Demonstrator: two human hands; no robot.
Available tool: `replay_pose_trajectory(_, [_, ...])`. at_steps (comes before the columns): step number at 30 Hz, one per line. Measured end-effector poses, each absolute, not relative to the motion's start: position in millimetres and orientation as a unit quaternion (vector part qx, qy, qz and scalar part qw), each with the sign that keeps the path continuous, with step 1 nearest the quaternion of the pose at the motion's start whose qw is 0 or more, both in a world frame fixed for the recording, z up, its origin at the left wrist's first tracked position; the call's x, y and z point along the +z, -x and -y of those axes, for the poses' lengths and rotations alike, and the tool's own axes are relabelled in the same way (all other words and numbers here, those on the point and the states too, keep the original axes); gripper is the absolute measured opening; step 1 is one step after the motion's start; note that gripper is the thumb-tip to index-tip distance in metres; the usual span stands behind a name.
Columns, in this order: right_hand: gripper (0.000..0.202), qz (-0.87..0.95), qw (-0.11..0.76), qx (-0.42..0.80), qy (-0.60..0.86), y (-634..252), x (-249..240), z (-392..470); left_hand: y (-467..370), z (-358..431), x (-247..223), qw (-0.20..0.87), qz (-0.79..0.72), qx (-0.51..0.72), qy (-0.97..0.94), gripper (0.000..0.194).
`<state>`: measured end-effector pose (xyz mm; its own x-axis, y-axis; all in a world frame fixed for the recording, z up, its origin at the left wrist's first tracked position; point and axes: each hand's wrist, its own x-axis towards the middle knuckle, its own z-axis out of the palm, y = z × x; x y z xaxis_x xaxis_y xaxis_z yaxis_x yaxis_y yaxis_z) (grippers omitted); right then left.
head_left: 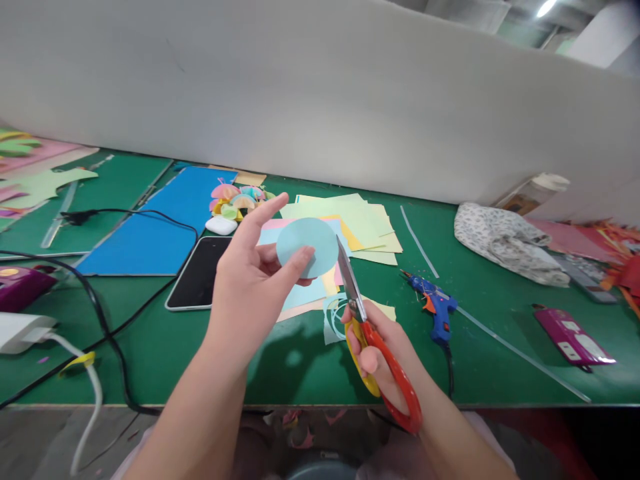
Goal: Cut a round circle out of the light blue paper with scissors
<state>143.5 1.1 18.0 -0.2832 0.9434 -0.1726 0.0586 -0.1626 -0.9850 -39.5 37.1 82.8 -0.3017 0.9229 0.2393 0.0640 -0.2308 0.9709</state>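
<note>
My left hand (250, 287) pinches a light blue paper circle (307, 247) between thumb and fingers, with the index finger raised. In my right hand (385, 340) are scissors (395, 380) with one red and one yellow handle. Their blades point up and look closed, the tips close to the circle's right edge. Behind and below the circle lie stacked sheets of coloured paper (350, 213), mostly pale green and yellow. A curled light blue paper offcut (333, 317) rests on the green table (300, 373) just left of the scissors.
A blue glue gun (435, 307), glue sticks (520, 357) and a purple device (573, 337) are at right, with a patterned cloth (505, 243) behind. Left are a tablet-like device (195, 273), blue board (155, 223), paper shapes (237, 203), white case (221, 225) and black cables (100, 313).
</note>
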Motion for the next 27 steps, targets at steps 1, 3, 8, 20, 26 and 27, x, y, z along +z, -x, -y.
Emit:
replay_pose_trajectory(1, [0.08, 0.528, 0.368, 0.601, 0.474, -143.3, 18.6, -1.0, 40.0, -38.1, 81.5, 0.349, -0.511, 0.625, -0.476, 0.066])
replay_pose_trajectory(3, [0.075, 0.52, 0.366, 0.607, 0.477, -143.2, 19.3, -0.9, 40.8, -40.5, 78.3, 0.359, -0.495, 0.634, -0.473, 0.069])
replay_pose_trajectory(8, [0.072, 0.479, 0.363, 0.645, 0.472, -144.9, 16.1, -4.8, 40.5, -44.3, 73.7, 0.38, -0.473, 0.635, -0.478, 0.074])
replay_pose_trajectory(20, [0.083, 0.506, 0.364, 0.619, 0.478, -149.4, 8.1, -8.9, 39.4, -36.7, 79.7, 0.37, -0.502, 0.585, -0.519, 0.074])
replay_pose_trajectory(26, [0.065, 0.497, 0.352, 0.635, 0.476, -149.4, 7.1, -10.3, 37.5, -35.5, 80.6, 0.358, -0.512, 0.598, -0.502, 0.07])
replay_pose_trajectory(27, [0.065, 0.496, 0.349, 0.636, 0.477, -149.4, 6.3, -11.0, 37.5, -35.4, 80.7, 0.358, -0.512, 0.598, -0.502, 0.07])
